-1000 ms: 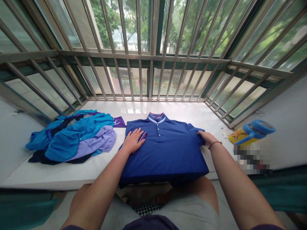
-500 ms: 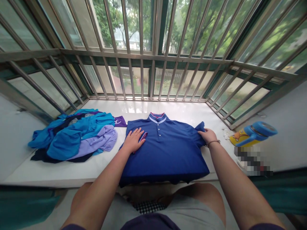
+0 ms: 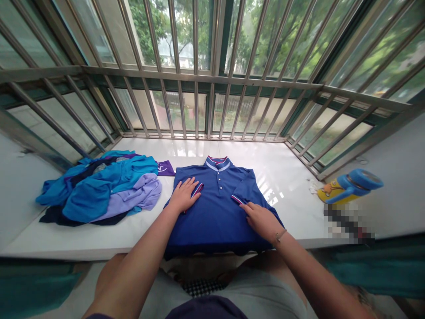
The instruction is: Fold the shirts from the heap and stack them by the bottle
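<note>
A thin, pale metallic bracelet (image 3: pixel 280 236) circles the bare right wrist (image 3: pixel 276 239). A dark navy-purple short-sleeved top (image 3: pixel 206 309) shows at the bottom edge of the view, its left sleeve (image 3: pixel 98 316) just reaching the upper arm. Below it sit loose light grey shorts (image 3: pixel 265 299), with a patch of black-and-white checked fabric (image 3: pixel 203 288) showing between the legs.

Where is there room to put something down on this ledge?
The ledge is bare between the shirt and the blue bottle, and in front of the clothes pile. It's crowded at the shirt, under the left hand and right hand.
</note>
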`<state>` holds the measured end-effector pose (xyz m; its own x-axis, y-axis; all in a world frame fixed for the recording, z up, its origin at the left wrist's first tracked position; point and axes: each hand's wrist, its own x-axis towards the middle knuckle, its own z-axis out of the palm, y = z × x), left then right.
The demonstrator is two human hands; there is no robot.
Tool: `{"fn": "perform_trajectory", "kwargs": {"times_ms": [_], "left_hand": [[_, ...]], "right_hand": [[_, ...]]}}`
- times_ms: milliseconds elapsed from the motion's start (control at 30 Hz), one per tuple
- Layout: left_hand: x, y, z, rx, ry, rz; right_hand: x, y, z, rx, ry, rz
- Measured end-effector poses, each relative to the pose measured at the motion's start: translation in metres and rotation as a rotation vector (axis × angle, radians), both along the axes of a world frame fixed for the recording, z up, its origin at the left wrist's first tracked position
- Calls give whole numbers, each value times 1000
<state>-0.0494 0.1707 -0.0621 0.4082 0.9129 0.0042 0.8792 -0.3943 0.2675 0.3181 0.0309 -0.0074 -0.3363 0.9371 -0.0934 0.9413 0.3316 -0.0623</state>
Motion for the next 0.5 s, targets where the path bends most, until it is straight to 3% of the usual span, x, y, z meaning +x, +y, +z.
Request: {"fn": "perform_trajectory", "kwargs": {"times_ms": [133, 267, 367, 500], "left_hand": [[0, 1, 0, -12, 13, 4], [1, 1, 1, -2, 17, 2], [1, 1, 1, 8, 13, 6], [1, 0, 1, 6, 17, 11]], "right_hand": [[22, -24, -8, 82, 150, -43], [66, -35, -19, 191, 216, -237], [90, -30, -31, 254, 238, -372], [98, -12, -39, 204, 266, -447]]}}
